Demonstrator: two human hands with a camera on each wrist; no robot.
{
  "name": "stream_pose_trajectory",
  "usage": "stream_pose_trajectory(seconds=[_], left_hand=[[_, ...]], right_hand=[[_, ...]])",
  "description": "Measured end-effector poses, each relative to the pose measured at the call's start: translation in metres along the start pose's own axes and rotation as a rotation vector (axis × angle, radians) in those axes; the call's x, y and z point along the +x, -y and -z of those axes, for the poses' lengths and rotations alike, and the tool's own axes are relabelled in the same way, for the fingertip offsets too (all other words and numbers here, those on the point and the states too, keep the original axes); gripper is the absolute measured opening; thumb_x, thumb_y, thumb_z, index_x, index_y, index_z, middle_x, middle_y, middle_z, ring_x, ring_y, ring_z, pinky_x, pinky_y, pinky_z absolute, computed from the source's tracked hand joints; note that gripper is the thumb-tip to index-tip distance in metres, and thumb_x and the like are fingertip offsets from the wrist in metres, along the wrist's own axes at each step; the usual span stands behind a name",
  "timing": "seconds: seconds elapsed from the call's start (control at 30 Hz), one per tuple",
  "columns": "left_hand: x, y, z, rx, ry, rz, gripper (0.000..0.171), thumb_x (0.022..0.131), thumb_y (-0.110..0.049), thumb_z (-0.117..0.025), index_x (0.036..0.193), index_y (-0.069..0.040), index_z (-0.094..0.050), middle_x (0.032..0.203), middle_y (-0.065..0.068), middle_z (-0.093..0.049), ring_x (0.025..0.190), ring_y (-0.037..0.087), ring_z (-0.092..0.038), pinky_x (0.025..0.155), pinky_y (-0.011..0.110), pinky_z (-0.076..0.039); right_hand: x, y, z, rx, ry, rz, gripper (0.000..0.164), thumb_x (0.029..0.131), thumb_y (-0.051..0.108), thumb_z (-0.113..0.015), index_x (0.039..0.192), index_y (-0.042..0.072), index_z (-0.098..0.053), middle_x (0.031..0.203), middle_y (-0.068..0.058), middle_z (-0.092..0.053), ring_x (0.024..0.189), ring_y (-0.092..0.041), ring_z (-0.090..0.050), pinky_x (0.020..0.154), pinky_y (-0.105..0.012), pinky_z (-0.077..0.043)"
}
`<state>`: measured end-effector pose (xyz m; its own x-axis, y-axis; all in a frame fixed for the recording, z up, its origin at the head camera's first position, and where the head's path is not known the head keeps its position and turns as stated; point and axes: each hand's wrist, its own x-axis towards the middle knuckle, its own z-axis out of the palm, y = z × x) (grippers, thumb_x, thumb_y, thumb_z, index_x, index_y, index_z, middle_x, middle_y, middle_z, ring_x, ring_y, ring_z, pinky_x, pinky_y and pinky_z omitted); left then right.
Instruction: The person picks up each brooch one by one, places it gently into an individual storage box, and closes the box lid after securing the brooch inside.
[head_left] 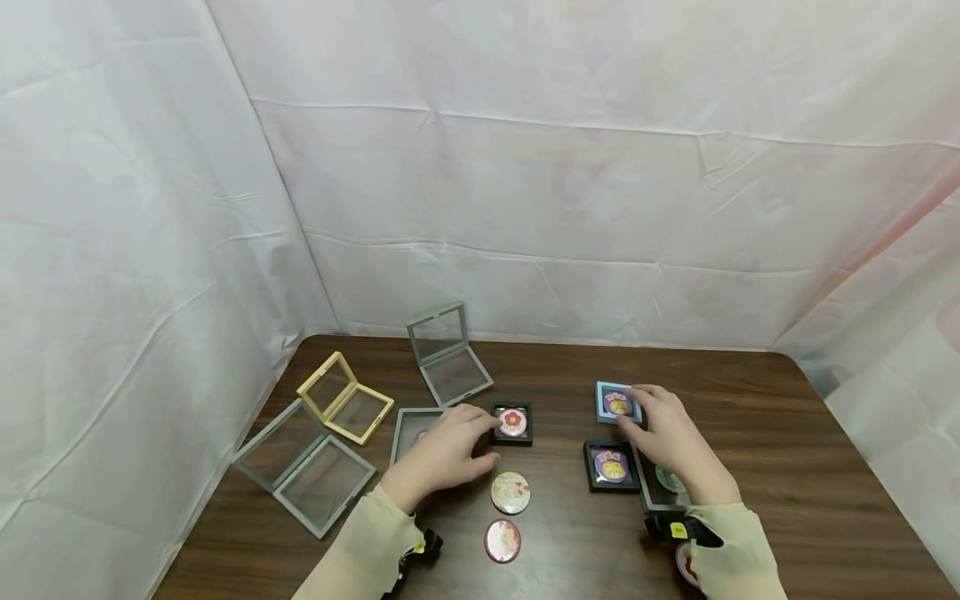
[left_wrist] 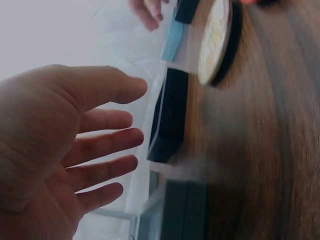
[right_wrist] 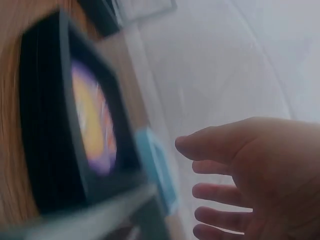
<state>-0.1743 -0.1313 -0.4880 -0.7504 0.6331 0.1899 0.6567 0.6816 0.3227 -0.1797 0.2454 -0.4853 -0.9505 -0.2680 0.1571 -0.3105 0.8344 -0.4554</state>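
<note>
My left hand (head_left: 444, 450) hovers over a grey frame case (head_left: 402, 427), which it partly hides. Its fingers are extended and hold nothing; the fingertips reach the left edge of a small black case (head_left: 523, 437) with a red-flower badge (head_left: 513, 422) inside. In the left wrist view, space shows around the outstretched fingers (left_wrist: 115, 145). On the other side, my right hand (head_left: 670, 433) is by the right edge of a light blue case (head_left: 604, 403) holding a purple-and-yellow badge (head_left: 618, 403). In the right wrist view its fingers (right_wrist: 220, 194) are apart from that case, relaxed.
A black case (head_left: 592, 479) with a similar badge and a grey case (head_left: 663, 505) lie below the right hand. Two loose round badges (head_left: 511, 492) lie mid-table. Unfolded grey frames (head_left: 324, 492) and a yellow frame (head_left: 378, 417) stand at left. White cloth (head_left: 562, 208) hangs behind.
</note>
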Motion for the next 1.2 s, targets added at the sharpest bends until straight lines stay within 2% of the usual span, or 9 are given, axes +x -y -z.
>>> stream_pose_trajectory(seconds=[0.13,0.27,0.43,0.6,0.9,1.0,1.2], left_hand=[[-0.002,-0.011,0.003,0.029,0.010,-0.054,0.044,0.092,-0.029,-0.087,0.129,-0.007,-0.077,0.124,0.006,-0.074,0.120,0.027,-0.066,0.111,0.048,-0.049],[-0.004,-0.022,0.001,0.051,0.072,-0.087,0.047,0.089,-0.035,-0.089,0.127,-0.010,-0.077,0.120,0.002,-0.074,0.114,0.022,-0.066,0.106,0.043,-0.052],[-0.005,-0.035,-0.007,0.087,0.158,-0.096,0.052,0.085,-0.043,-0.091,0.127,-0.015,-0.077,0.117,-0.003,-0.072,0.108,0.017,-0.064,0.100,0.037,-0.052],[-0.006,-0.042,-0.013,0.154,0.203,-0.082,0.059,0.082,-0.048,-0.092,0.130,-0.016,-0.077,0.118,-0.003,-0.071,0.110,0.017,-0.065,0.103,0.036,-0.051],[-0.006,-0.043,-0.017,0.187,0.218,-0.072,0.057,0.081,-0.047,-0.093,0.128,-0.018,-0.078,0.111,-0.005,-0.067,0.105,0.015,-0.063,0.100,0.036,-0.051],[-0.005,-0.044,-0.018,0.171,0.216,-0.068,0.053,0.080,-0.046,-0.092,0.124,-0.019,-0.078,0.108,-0.006,-0.064,0.100,0.014,-0.061,0.098,0.034,-0.051],[-0.002,-0.042,-0.019,0.089,0.194,-0.054,0.043,0.072,-0.042,-0.092,0.106,-0.020,-0.077,0.097,-0.008,-0.058,0.082,0.008,-0.053,0.080,0.029,-0.048]], right_hand=[[0.000,0.023,-0.002,-0.005,-0.007,0.069,0.046,0.102,0.017,-0.078,0.141,-0.004,-0.068,0.145,-0.031,-0.061,0.133,-0.056,-0.056,0.105,-0.071,-0.048],[0.000,0.035,-0.009,-0.013,0.005,0.114,0.045,0.102,0.018,-0.079,0.141,-0.003,-0.068,0.146,-0.029,-0.061,0.135,-0.054,-0.056,0.107,-0.069,-0.049],[-0.001,0.031,-0.013,-0.017,0.011,0.070,0.047,0.102,0.017,-0.078,0.143,-0.003,-0.067,0.148,-0.029,-0.059,0.137,-0.055,-0.053,0.109,-0.070,-0.046],[0.000,0.022,-0.015,-0.019,0.001,0.054,0.046,0.102,0.017,-0.078,0.141,-0.005,-0.067,0.145,-0.030,-0.061,0.134,-0.056,-0.055,0.107,-0.071,-0.047],[-0.001,0.024,-0.017,-0.015,0.016,0.044,0.045,0.102,0.018,-0.078,0.141,-0.003,-0.068,0.144,-0.029,-0.062,0.133,-0.055,-0.057,0.106,-0.070,-0.048],[0.000,0.030,-0.020,-0.021,0.011,0.073,0.042,0.102,0.017,-0.078,0.139,-0.002,-0.070,0.140,-0.026,-0.064,0.129,-0.050,-0.061,0.105,-0.067,-0.051],[0.001,0.052,-0.030,-0.005,-0.004,0.174,0.035,0.100,0.015,-0.081,0.132,0.001,-0.074,0.127,-0.015,-0.072,0.123,-0.040,-0.067,0.103,-0.058,-0.055]])
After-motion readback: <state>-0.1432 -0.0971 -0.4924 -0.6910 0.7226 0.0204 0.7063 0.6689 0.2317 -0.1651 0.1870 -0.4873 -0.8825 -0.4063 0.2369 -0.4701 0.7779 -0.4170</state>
